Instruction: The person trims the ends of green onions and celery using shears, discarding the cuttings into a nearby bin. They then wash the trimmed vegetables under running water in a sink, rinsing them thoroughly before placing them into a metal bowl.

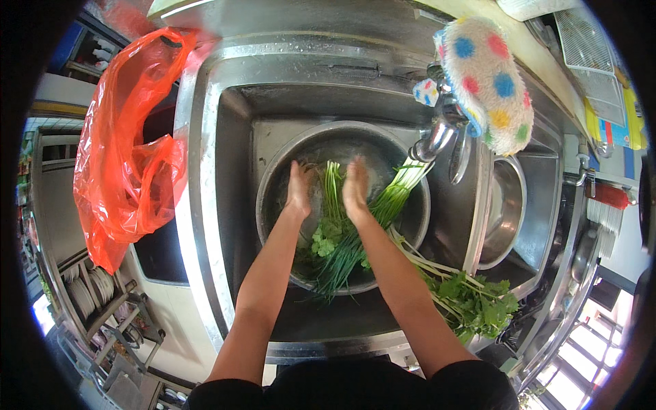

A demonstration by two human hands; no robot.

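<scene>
A round metal basin (262,205) sits in the stainless steel sink, apparently with water in it. Inside it, my left hand (300,188) and my right hand (355,183) are held upright with palms facing each other. Neither grips anything; the fingers are blurred. Between them lies a small bunch of cilantro (333,192), stems pointing away from me and leaves towards me. A bunch of chives or thin scallions (393,197) slants across the basin under my right forearm, its pale ends near the faucet. Leafy celery (476,300) rests over the basin's right rim and the sink's edge, partly hidden by that forearm.
A chrome faucet (438,136) reaches over the basin's right side, with a dotted fluffy cloth (487,84) draped on it. An orange plastic bag (123,169) is at the left. Beyond the divider (482,205), another metal bowl (505,215) stands in the second sink.
</scene>
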